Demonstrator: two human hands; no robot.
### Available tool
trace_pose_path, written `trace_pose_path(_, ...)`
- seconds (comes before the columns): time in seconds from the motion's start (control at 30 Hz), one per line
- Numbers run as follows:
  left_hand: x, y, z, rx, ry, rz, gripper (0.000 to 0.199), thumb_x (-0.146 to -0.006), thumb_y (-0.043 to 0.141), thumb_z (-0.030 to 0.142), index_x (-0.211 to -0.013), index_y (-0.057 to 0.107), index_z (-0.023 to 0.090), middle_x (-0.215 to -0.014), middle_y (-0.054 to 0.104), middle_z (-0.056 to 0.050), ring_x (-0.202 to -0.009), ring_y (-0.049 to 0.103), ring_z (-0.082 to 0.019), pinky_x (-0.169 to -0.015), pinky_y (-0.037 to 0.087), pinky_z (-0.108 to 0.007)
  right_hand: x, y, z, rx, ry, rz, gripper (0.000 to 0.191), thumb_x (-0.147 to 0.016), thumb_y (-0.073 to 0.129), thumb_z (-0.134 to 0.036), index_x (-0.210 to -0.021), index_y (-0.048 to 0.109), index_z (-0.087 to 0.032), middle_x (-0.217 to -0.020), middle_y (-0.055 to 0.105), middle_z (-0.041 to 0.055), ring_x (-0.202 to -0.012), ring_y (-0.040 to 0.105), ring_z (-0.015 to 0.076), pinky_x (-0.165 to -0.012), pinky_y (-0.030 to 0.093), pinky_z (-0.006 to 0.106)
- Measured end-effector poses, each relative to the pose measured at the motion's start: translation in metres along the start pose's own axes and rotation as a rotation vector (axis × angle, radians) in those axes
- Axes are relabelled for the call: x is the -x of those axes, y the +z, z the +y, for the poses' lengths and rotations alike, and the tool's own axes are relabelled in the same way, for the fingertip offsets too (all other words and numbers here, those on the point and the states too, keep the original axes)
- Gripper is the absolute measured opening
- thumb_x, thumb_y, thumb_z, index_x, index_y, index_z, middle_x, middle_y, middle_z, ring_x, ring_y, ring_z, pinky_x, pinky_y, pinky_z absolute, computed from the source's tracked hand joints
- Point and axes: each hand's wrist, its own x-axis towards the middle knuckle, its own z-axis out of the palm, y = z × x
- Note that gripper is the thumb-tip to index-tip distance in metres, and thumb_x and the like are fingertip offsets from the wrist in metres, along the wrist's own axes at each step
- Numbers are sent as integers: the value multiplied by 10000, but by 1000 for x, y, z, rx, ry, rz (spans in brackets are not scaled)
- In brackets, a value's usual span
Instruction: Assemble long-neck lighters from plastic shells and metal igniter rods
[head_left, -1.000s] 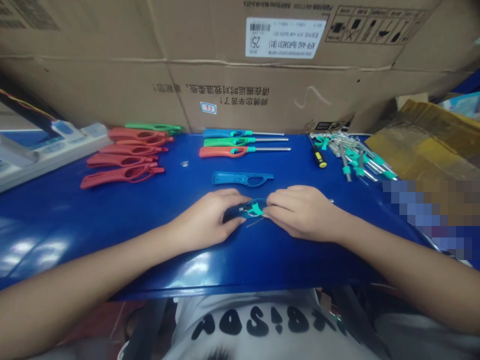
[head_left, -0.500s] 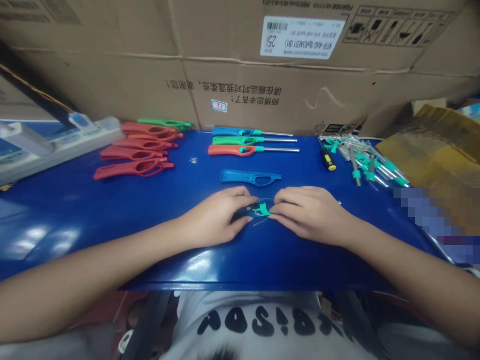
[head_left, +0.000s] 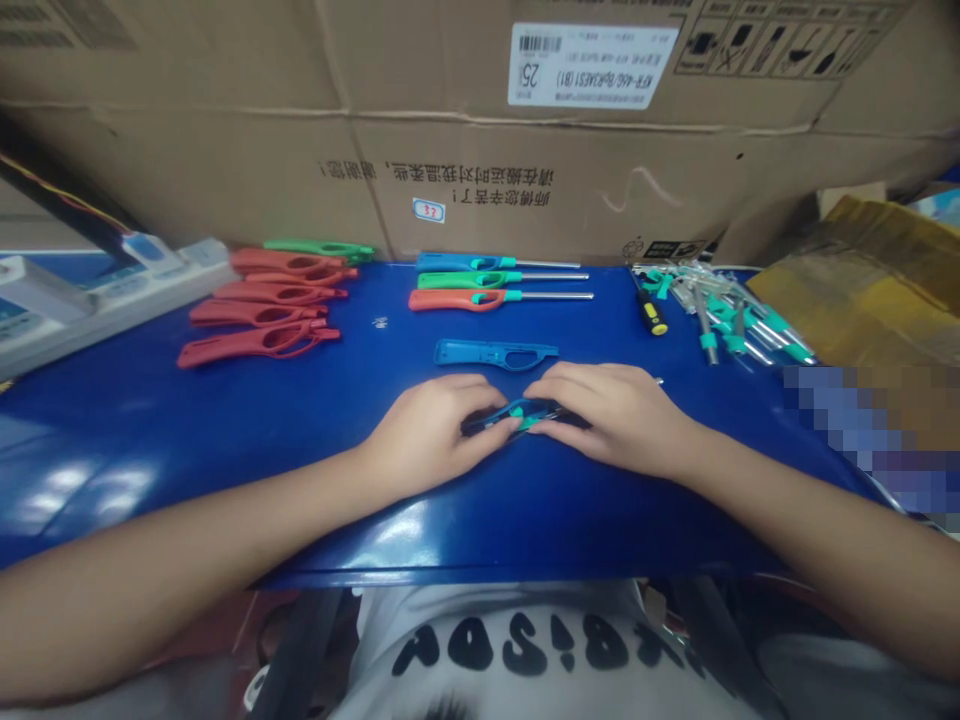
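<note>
My left hand (head_left: 442, 425) and my right hand (head_left: 615, 415) meet over the middle of the table, both closed on a blue gas lighter (head_left: 534, 406) with its inside exposed. The left fingers grip its handle end, while the right fingertips press near its teal trigger (head_left: 528, 423). Most of the lighter is hidden under the fingers; a bit of metal tip (head_left: 659, 381) shows past the right hand. Just beyond lies a loose blue half-shell (head_left: 487, 354), hollow side up.
Red handle shells (head_left: 259, 342) and a green one (head_left: 319, 247) lie at left beside a power strip (head_left: 112, 300). Three lighters (head_left: 450, 300) line the back before a cardboard box (head_left: 262, 150). Screwdriver (head_left: 655, 315), metal tubes (head_left: 739, 325) and a yellowish bag (head_left: 840, 280) are right.
My right thumb and fingers have shifted left along the lighter, nearer the left hand. My left thumb has moved onto the teal trigger area. The view has shifted slightly.
</note>
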Motion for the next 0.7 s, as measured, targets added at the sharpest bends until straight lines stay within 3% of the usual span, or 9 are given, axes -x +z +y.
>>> trace_pose_path(0.17, -1, 1, -2, -41, 6, 12, 230, -977, 572, 377, -963, 717, 199, -887, 703, -31, -844, 656, -184, -726, 498, -275, 0, -2, 0, 5, -4, 0, 263, -997, 557, -393, -1151, 643, -198, -1059, 730, 61, -892, 687, 182, -680, 447, 288)
trace_pose_path(0.47, -1, -8, -6, -178, 75, 68, 415, -957, 579, 479, -1257, 644, 199, -1148, 683, -82, -1026, 659, -248, -858, 542, -370, -1, -6, 3, -124, 144, -116, 329, -975, 585, -410, -1227, 654, -211, -1074, 711, 67, -940, 670, 203, -768, 462, 310)
trace_pose_path(0.6, 1, -16, -1, -291, 127, 11, 466, -928, 598, 502, -1270, 641, 188, -1178, 695, -96, -1057, 660, -286, -928, 527, -442, -1, -9, 10, -117, 158, -80, 356, -969, 588, -451, -1220, 654, -207, -1099, 705, 90, -1011, 655, 225, -824, 427, 344)
trace_pose_path(0.7, 4, -20, 2, -363, 141, -34, 458, -937, 578, 453, -1309, 614, 189, -1191, 700, -97, -1085, 657, -287, -928, 529, -431, 1, -13, 19, -78, 169, -33, 277, -981, 570, -387, -1156, 681, -203, -1072, 707, 92, -1005, 651, 227, -832, 420, 354)
